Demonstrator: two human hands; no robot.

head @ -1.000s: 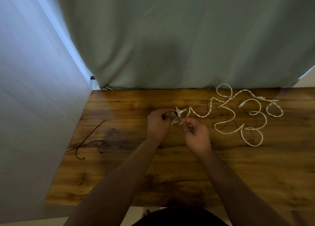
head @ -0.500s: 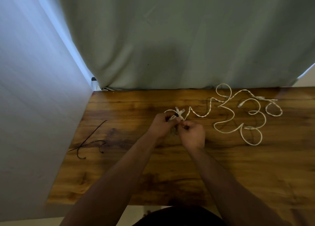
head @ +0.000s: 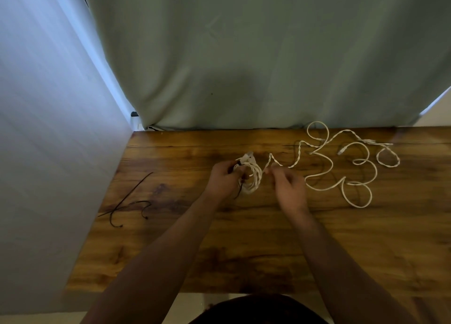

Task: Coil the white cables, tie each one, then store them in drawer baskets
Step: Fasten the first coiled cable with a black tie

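While both forearms reach over the wooden surface (head: 246, 240), I log the left grip (head: 222, 180) clenched round a small coil of white cable (head: 253, 177), with its fingers curled over the coil's left side. The coil sits near the middle of the surface, toward the far edge; I cannot tell whether it touches the wood. A thin black tie (head: 240, 190) hangs from the same grip, against the coil's near side.

The right grip (head: 289, 187) pinches the twisted free run just right of the coil, fingertips closed on the strand. From that pinch the loose cable (head: 341, 185) runs right and lies in open loops on the surface, one loop reaching the far edge. A connector end (head: 341, 150) lies among the loops.

Spare black ties (head: 129, 202) lie well apart from the hands, near the left edge. Grey-green cloth (head: 244, 55) hangs behind the surface, and a pale panel (head: 48, 140) stands at its left.
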